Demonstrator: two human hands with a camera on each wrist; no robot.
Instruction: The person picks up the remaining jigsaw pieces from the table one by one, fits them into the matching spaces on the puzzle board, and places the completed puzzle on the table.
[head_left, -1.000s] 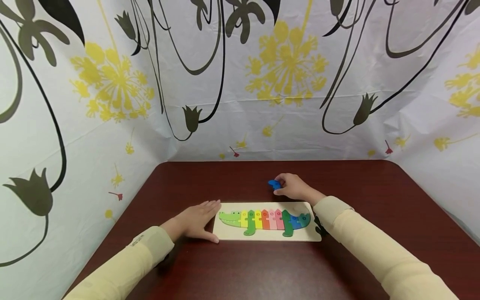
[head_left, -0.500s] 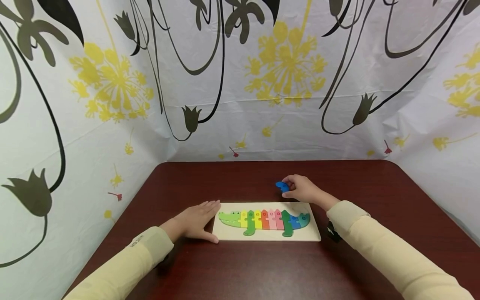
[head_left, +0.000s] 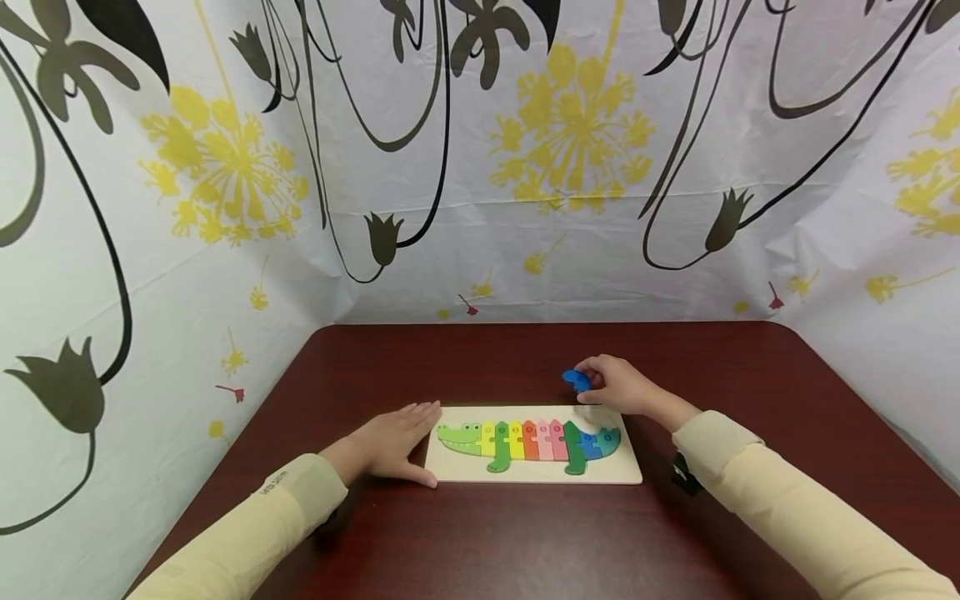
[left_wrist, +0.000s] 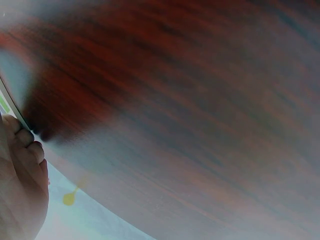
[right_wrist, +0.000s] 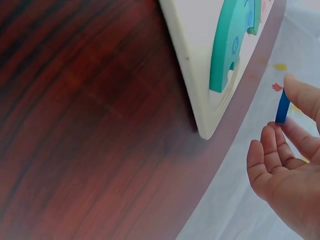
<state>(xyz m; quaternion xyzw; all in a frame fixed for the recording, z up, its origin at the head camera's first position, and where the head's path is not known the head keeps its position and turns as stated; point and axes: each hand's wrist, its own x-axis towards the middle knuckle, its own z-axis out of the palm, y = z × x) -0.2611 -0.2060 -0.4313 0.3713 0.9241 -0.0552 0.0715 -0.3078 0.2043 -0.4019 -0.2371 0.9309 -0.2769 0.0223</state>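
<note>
A pale wooden puzzle board point(head_left: 457, 473) lies on the dark red table point(head_left: 480, 542), filled with a rainbow crocodile point(head_left: 529, 442) of coloured pieces. My left hand point(head_left: 392, 442) lies flat with straight fingers against the board's left edge point(left_wrist: 10, 107). My right hand point(head_left: 617, 385) hovers just behind the board's right end and pinches a small blue puzzle piece point(head_left: 577, 380) between thumb and fingers. In the right wrist view the blue piece point(right_wrist: 282, 106) shows edge-on beside the board's corner point(right_wrist: 202, 127), near the teal tail piece point(right_wrist: 227, 47).
White sheets printed with black stems and yellow flowers point(head_left: 570, 125) wall the table in at the back and both sides. Bare tabletop lies behind the board and in front of it.
My right hand has carried the blue piece to the right along the board's far side, from about mid-board toward its tail end. The left hand has stayed put.
</note>
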